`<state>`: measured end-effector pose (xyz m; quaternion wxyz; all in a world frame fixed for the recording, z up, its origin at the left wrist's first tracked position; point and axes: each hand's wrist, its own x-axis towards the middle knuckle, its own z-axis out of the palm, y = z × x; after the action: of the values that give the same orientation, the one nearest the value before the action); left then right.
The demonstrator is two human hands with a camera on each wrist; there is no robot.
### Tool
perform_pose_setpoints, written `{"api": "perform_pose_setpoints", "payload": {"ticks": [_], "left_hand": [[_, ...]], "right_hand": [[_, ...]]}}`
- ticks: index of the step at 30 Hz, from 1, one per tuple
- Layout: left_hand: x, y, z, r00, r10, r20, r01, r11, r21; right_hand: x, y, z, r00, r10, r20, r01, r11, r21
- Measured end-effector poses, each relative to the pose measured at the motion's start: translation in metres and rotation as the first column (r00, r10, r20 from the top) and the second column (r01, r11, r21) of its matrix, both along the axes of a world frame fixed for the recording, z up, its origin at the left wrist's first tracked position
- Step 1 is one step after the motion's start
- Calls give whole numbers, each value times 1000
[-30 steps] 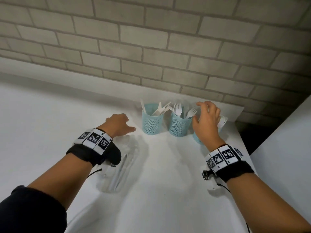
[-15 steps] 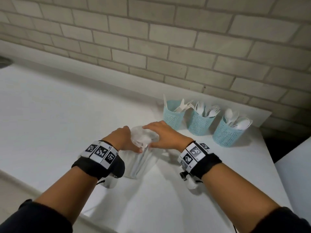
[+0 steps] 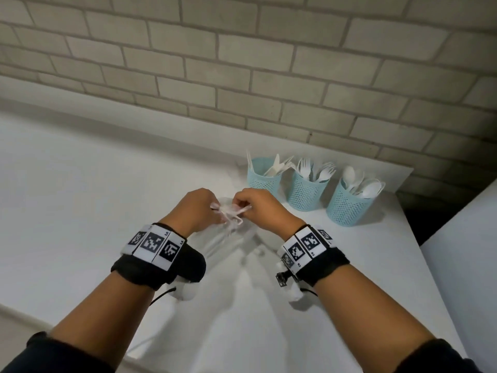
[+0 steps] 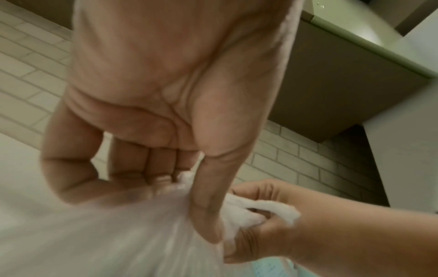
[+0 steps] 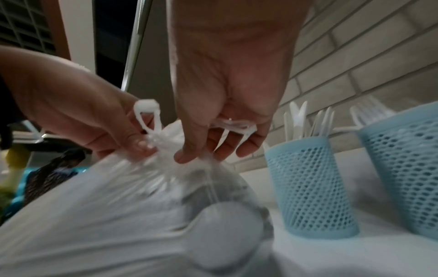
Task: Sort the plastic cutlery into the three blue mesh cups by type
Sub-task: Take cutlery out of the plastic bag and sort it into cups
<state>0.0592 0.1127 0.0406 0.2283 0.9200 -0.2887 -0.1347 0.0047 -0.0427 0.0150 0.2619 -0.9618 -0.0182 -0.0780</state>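
Note:
A clear plastic bag (image 3: 228,238) (image 5: 132,202) of white cutlery lies on the white counter (image 3: 80,211); a spoon bowl shows through it in the right wrist view. Both hands meet at its knotted neck (image 3: 231,211). My left hand (image 3: 200,208) (image 4: 203,215) pinches the twisted plastic. My right hand (image 3: 254,205) (image 5: 196,150) pinches the other side of the knot, a strand held under its fingers. Three blue mesh cups stand at the back right: knives (image 3: 264,176), forks (image 3: 306,188), spoons (image 3: 349,205).
A grey brick wall (image 3: 242,76) rises behind the counter. The counter's right edge (image 3: 419,246) drops to a dark gap, with another white surface (image 3: 462,265) beyond it. The counter's front edge runs below my forearms.
My right hand left the spoon cup and came to the bag. Both hands now pinch the bag's knot and have lifted its neck off the counter.

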Motion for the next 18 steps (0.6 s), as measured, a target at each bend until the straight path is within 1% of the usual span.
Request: {"api": "perform_pose_setpoints", "payload": {"ticks": [3, 6, 9, 13, 15, 18], "left_hand": [[-2, -13, 10, 994, -99, -55, 84, 972, -220], [-7, -34, 16, 951, -251, -179, 159, 897, -412], [-18, -64, 12, 904, -339, -261, 144, 816, -560], [-36, -102, -4, 857, -393, -334, 85, 747, -659], [-44, -116, -13, 832, -424, -358, 85, 735, -673], [-53, -130, -25, 816, -443, -371, 100, 742, -663]], "right_hand": [[-20, -19, 21, 997, -66, -26, 68, 994, 90], [-48, -41, 39, 985, -158, -75, 168, 972, 162], [-76, -62, 47, 959, -267, -98, 280, 944, 176], [-110, -84, 42, 913, -382, -140, 404, 894, 194], [-123, -91, 34, 889, -428, -160, 455, 863, 221], [-135, -98, 19, 865, -472, -168, 501, 826, 258]]}}
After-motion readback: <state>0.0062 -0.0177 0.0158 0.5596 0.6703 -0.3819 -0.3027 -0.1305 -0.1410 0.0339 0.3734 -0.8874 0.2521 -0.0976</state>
